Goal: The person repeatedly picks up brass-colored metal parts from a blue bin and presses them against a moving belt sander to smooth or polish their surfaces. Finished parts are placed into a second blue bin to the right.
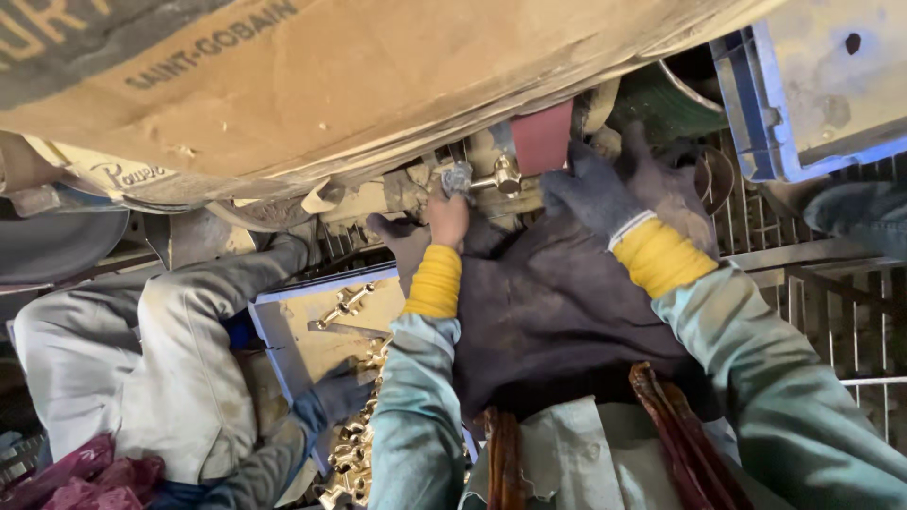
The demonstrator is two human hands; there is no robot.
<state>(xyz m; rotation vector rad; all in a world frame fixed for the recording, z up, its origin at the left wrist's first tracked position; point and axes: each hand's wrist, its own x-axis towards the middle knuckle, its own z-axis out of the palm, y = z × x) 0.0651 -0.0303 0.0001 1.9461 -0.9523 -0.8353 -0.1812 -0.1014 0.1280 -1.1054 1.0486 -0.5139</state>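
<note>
Left hand (444,222) grip half-hidden on brass fitting (496,178)

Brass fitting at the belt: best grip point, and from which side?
Grip the brass fitting by its grey left end, coming from below as the left hand does. The right end lies against the red sanding belt, so fingers probably belong on the far side.

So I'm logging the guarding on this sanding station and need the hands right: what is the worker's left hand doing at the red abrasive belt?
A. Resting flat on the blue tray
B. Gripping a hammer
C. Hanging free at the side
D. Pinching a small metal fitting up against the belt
D: the left hand pinches a small metal fitting whose end meets the red abrasive belt, while the gloved right hand rests beside the belt.
</note>
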